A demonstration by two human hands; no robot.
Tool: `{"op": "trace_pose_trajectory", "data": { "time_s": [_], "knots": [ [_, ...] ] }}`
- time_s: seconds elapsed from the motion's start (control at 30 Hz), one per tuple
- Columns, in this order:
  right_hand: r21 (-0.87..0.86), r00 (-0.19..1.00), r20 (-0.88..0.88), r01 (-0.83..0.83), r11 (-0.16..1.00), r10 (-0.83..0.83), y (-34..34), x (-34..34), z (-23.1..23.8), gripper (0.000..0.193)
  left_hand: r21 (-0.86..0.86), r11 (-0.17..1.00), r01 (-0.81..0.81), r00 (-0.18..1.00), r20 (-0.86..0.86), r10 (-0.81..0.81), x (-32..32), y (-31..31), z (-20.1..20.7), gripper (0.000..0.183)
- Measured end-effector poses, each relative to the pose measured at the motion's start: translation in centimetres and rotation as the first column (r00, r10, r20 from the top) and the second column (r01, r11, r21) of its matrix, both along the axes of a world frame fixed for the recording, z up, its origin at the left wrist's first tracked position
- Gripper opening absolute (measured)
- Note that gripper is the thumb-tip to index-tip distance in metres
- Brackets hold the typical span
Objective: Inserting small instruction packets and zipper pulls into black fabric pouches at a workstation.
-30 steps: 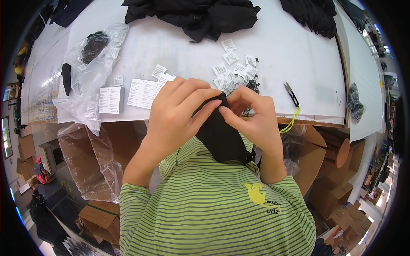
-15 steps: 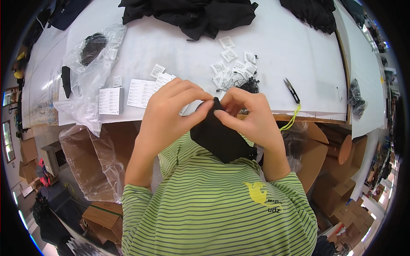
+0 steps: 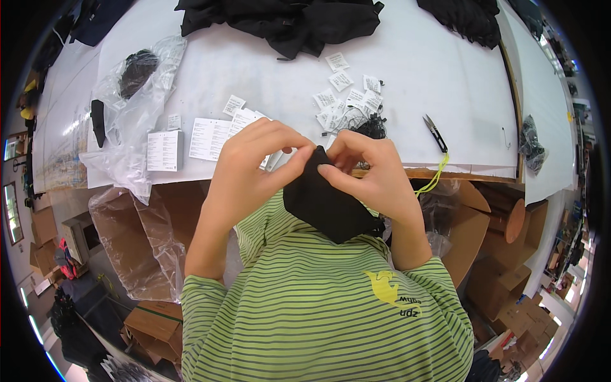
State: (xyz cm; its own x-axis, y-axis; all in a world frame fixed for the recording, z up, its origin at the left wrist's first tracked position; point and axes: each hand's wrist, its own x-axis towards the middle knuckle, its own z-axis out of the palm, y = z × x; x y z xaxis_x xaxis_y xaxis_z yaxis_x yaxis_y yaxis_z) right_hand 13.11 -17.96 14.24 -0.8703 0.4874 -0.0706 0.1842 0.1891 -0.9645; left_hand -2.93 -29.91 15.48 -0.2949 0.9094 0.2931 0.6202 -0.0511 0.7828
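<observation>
A folded piece of black cloth [image 3: 331, 207] hangs from my fingers in front of my chest, its upper tip level with the table's front edge. My left hand [image 3: 264, 156] pinches that tip between thumb and fingers. Close beside it, my right hand [image 3: 363, 162] grips the same tip, thumb on the near side. Whether a tag or cord sits between the fingertips is too small to make out. Just beyond my right hand lie a tangle of thin black cords [image 3: 369, 125] and several small white printed tags [image 3: 340, 80]. Stacked white cards [image 3: 207, 137] lie beyond my left hand.
Black garments [image 3: 286, 25] are heaped at the table's far side. Thread snips [image 3: 435, 132] with a yellow-green cord lie to the right. A clear plastic bag [image 3: 146, 89] and a card stack [image 3: 164, 151] are at the left. Cardboard boxes [image 3: 156, 325] stand below the table.
My left fingertips have shifted very slightly to the left along the cloth's tip. Both hands keep their pinch, and the cloth hangs almost unmoved.
</observation>
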Motion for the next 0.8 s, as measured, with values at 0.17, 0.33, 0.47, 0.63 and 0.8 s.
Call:
{"op": "trace_pose_trajectory", "data": {
  "time_s": [0.17, 0.33, 0.47, 0.63, 0.8],
  "knots": [
    [0.001, 1.000, 0.019, 0.009, 1.000, -0.009, 0.1, -0.2, 0.2, 0.017, -0.014, 1.000, 0.006, 0.990, 0.139, -0.004, -0.5, 0.2, -0.4, 0.008],
    [0.023, 0.997, -0.074, 0.016, 1.000, -0.015, 0.2, 0.3, -1.0, 0.019, -0.038, 0.979, -0.199, 0.772, 0.609, 0.181, -1.3, 0.4, -0.8, 0.021],
    [-0.275, 0.941, -0.081, 0.295, 0.915, -0.328, 3.1, 1.4, -3.6, 0.021, -0.084, 0.995, -0.057, 0.765, 0.636, 0.097, -3.7, -1.1, -2.7, 0.038],
    [-0.416, 0.754, -0.084, 0.568, 0.710, -0.651, 17.1, 2.7, -5.9, 0.025, -0.272, 0.962, -0.020, 0.757, 0.624, 0.192, -3.1, -2.8, -3.0, 0.029],
    [0.161, 0.683, 0.198, 0.685, 0.711, -0.703, 29.1, 4.6, -11.1, 0.058, 0.042, 0.999, -0.017, 0.897, 0.442, -0.003, -3.3, -4.0, 1.8, 0.020]
  ]
}}
